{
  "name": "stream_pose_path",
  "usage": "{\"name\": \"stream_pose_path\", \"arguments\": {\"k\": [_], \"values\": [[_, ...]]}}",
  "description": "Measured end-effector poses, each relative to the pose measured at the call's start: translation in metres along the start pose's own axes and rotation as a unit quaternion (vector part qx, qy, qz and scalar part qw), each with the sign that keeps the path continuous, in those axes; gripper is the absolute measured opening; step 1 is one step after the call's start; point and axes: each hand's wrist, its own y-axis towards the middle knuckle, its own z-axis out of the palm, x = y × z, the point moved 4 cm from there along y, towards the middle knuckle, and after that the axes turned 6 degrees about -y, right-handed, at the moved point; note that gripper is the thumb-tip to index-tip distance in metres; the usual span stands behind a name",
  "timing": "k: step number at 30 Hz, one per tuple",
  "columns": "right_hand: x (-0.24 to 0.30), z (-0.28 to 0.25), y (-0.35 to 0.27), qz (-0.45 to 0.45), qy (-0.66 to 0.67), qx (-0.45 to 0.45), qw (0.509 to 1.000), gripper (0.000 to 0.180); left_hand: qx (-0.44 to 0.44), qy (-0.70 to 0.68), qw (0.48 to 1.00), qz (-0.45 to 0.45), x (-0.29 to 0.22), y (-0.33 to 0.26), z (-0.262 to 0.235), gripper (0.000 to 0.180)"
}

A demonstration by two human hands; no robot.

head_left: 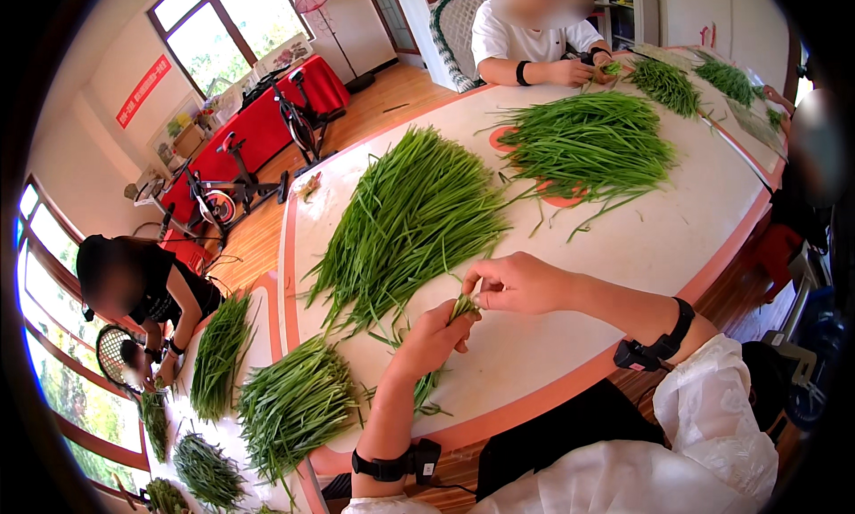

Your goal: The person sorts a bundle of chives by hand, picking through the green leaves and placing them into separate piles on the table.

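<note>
My left hand is closed around a small bunch of garlic chives, whose pale ends stick up past the thumb. Their green leaves trail below that hand toward the table's near edge. My right hand meets the bunch from the right, thumb and forefinger pinched together at its ends; what sits between those fingertips is too small to make out. Just beyond both hands lies a large heap of garlic chives. Another pile of chives rests to the left of my left forearm.
The white table has an orange border. A further chive heap lies toward the far side, near a seated person in a white shirt. At the left, a person in black bends over more bunches. Exercise bikes stand behind.
</note>
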Motion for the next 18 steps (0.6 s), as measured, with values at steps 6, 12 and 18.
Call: {"name": "stream_pose_path", "arguments": {"k": [6,12,18], "values": [[-0.066,-0.004,0.035,0.013,-0.283,-0.04,0.958,0.016,-0.097,-0.045,0.994,0.033,-0.008,0.008,-0.01,0.021],[-0.056,0.009,0.037,-0.021,-0.367,-0.035,0.929,0.004,-0.176,-0.071,0.976,0.107,-0.006,0.005,-0.022,0.022],[-0.015,0.006,0.002,-0.079,-0.222,-0.029,0.971,0.004,-0.096,0.031,0.988,0.114,-0.015,-0.003,-0.007,0.021]]}}
